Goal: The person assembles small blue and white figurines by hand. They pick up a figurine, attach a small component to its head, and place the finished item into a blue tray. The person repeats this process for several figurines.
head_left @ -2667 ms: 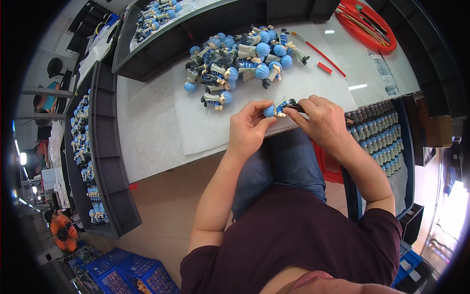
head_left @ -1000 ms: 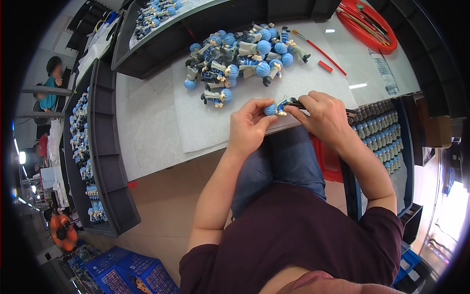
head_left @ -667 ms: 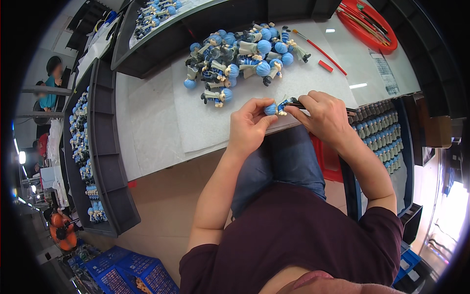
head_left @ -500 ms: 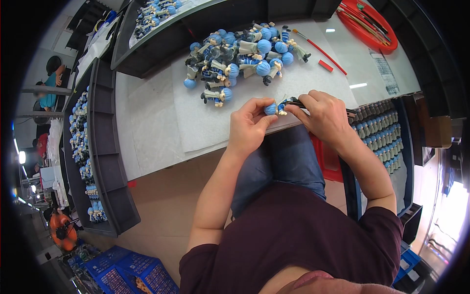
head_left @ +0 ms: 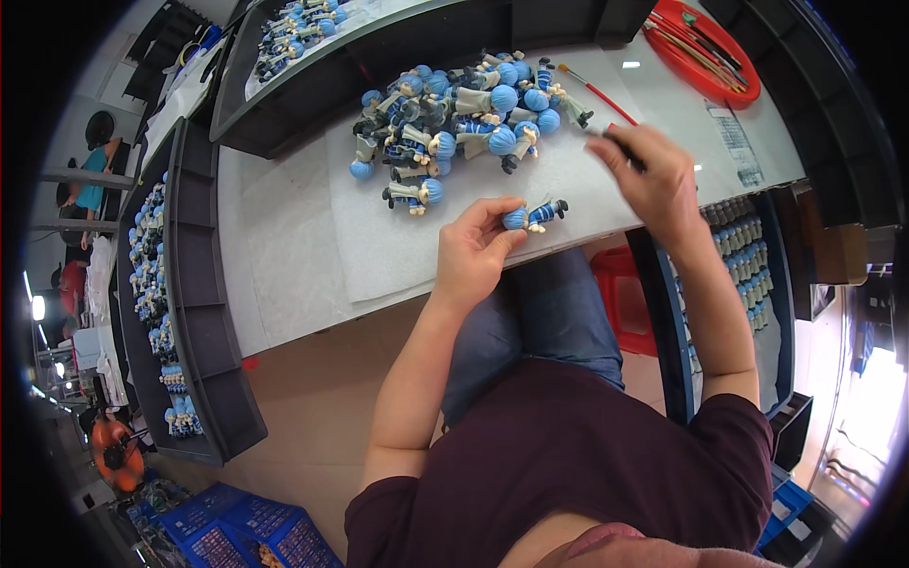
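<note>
This doll (head_left: pixel 543 215) seems light, stiff; left hand (head_left: pixel 471 257) fingers pinch its head (head_left: pixel 514 220), good place; right hand (head_left: pixel 660 178) fingers clasp dark stick (head_left: pixel 629 157).

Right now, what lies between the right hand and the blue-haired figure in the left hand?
In the head view, only the white sheet shows between the right hand and the blue-haired figure that the left hand holds.

A little doll (head_left: pixel 542 216) with round blue hair, blue clothes and dark shoes is tipped sideways, feet to the right. The left hand (head_left: pixel 473 254) pinches its head. A dark tool (head_left: pixel 632 159), mostly hidden, is in the right hand (head_left: pixel 660 180).
</note>
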Tool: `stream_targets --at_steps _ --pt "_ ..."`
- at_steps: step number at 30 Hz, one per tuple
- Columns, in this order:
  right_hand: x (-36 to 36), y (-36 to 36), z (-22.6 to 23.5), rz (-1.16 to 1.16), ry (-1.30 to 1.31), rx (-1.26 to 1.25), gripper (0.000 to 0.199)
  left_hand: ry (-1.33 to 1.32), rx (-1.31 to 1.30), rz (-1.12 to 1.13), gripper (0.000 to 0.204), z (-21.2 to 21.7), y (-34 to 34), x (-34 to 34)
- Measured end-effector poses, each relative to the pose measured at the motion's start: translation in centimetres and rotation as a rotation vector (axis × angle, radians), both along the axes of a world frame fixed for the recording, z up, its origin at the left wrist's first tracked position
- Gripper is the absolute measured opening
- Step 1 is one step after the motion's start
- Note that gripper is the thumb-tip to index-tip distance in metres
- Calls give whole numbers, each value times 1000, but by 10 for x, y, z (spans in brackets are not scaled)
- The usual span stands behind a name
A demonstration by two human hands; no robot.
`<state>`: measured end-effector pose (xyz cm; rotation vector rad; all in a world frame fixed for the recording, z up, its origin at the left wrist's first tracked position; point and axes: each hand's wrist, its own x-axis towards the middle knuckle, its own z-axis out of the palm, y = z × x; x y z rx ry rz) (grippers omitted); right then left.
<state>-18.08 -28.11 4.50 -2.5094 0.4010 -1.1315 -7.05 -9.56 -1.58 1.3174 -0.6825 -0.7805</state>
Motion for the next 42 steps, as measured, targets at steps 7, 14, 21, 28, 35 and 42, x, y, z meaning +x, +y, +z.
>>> stream_targets --at_steps 7,14,21,28,35,42 --pt "41 -130 -36 -206 237 -39 20 25 -27 -32 33 1 -2 3" --pt "37 -73 -20 97 37 -135 18 133 -67 -20 32 1 0 3" --pt "-3 29 -31 551 130 70 31 98 -102 -49 30 1 -1 2" --pt "-14 8 -20 466 -29 70 20 23 -84 -5 31 -1 -2 1" --pt "-27 17 -7 190 -2 162 31 17 -118 -22 31 0 1 1" --pt "-23 53 -43 353 -112 -126 35 49 -40 -17 18 11 3 -3"
